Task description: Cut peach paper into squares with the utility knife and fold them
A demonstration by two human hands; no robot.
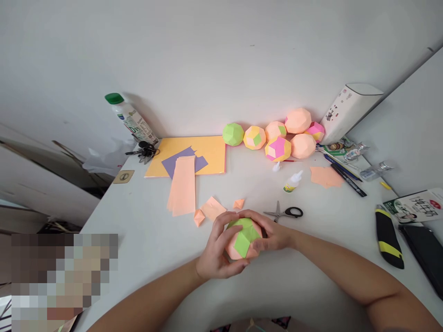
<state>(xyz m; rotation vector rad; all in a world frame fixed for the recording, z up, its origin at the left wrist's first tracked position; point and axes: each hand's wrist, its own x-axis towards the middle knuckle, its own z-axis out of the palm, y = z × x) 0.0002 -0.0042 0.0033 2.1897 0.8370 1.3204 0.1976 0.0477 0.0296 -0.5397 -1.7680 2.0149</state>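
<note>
A folded paper ball (245, 240) in peach and light green is held just above the near part of the white table. My left hand (221, 249) wraps round its left side, thumb below and fingers over the top. From the right, my right hand (272, 233) grips the same ball, its thumb pressed on the front faces. Just beyond the hands lie two small folded peach pieces, one a left piece (199, 217) and one a middle piece (238, 203), beside a peach paper sheet (213, 208). Open-bladed scissors (285, 212) rest near my right hand.
Several finished paper balls (254, 138) line the wall. Peach strips (184, 186) and purple paper (169, 164) lie on a yellow sheet (211, 150). A glue bottle (292, 181) stands right of centre. A utility knife (388, 237), pens (348, 180) and a phone-like black object (424, 258) edge the right.
</note>
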